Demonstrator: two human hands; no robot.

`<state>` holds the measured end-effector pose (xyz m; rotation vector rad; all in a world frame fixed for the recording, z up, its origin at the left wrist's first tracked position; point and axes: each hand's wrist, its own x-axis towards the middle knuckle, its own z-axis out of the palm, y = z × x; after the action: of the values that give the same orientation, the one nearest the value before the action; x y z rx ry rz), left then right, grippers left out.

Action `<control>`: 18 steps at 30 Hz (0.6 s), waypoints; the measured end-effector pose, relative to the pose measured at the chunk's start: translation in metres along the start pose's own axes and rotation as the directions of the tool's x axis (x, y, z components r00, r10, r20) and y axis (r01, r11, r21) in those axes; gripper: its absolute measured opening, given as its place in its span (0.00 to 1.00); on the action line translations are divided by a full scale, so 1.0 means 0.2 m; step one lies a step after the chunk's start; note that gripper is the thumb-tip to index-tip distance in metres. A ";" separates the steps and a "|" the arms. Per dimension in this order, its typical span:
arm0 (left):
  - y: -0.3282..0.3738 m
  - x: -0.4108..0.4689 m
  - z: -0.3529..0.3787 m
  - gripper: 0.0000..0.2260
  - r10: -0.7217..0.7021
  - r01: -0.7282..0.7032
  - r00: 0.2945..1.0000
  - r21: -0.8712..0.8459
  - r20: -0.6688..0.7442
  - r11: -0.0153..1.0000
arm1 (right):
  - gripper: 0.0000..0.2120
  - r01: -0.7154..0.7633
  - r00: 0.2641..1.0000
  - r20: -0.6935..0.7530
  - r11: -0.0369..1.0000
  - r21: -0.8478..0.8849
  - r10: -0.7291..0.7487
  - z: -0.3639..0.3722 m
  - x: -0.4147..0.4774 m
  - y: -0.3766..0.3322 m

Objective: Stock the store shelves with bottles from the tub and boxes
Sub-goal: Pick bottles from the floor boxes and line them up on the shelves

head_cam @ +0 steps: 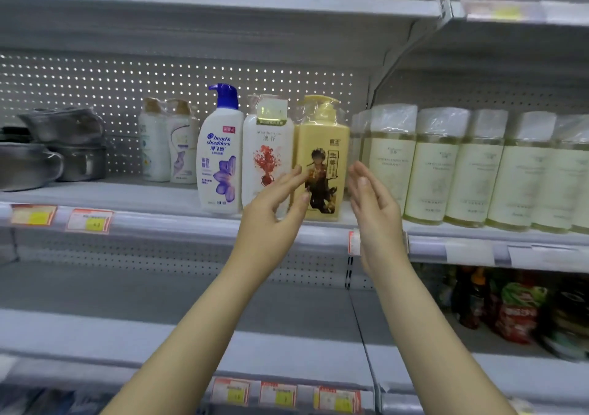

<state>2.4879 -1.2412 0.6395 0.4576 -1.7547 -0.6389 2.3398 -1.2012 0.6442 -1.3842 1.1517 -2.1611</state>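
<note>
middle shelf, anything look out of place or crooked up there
Yes: metal pots sit stacked at the left end of the shelf that otherwise holds shampoo bottles, and the top one lies tilted. The yellow bottle and its neighbours stand upright.

The scene is taken in by one wide-angle camera worn on the head, aimed forward and slightly down. The middle shelf (127,196) is faced almost level and from close by, near enough for bottle labels to be read. The upper shelf (223,3) is seen from below, and the lower shelf (159,335) is looked down on. Both forearms enter from the near edge, and the left hand (274,210) and right hand (376,210) are framed at the centre.
</note>
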 end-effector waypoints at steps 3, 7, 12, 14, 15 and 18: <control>0.06 -0.14 0.07 0.15 -0.132 0.132 0.991 -0.126 0.005 0.983 | 0.13 -0.031 1.000 0.008 0.998 0.048 0.031 -0.07 -0.16 -0.01; 0.09 -0.36 0.17 0.15 -0.245 0.240 0.969 -0.203 0.001 0.949 | 0.14 -0.120 0.992 0.048 0.989 0.088 0.116 -0.19 -0.38 0.03; 0.07 -0.72 0.30 0.12 -0.437 0.403 0.897 -0.287 -0.066 0.869 | 0.12 -0.314 0.943 0.155 0.940 0.133 0.293 -0.39 -0.65 0.16; 0.07 -0.88 0.34 0.12 -0.508 0.468 0.857 -0.285 -0.084 0.837 | 0.12 -0.389 0.914 0.180 0.913 0.124 0.364 -0.48 -0.78 0.22; 0.07 -0.97 0.37 0.13 -0.546 0.505 0.833 -0.285 -0.086 0.815 | 0.12 -0.425 0.897 0.191 0.898 0.118 0.399 -0.52 -0.84 0.25; 0.10 -1.17 0.46 0.12 -0.645 0.600 0.754 -0.267 -0.125 0.754 | 0.13 -0.565 0.814 0.244 0.815 0.126 0.527 -0.64 -0.99 0.32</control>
<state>2.4620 -1.0673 0.4573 0.9510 -1.2881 -1.1964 2.3145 -1.0559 0.4497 -0.9918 1.0658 -1.6291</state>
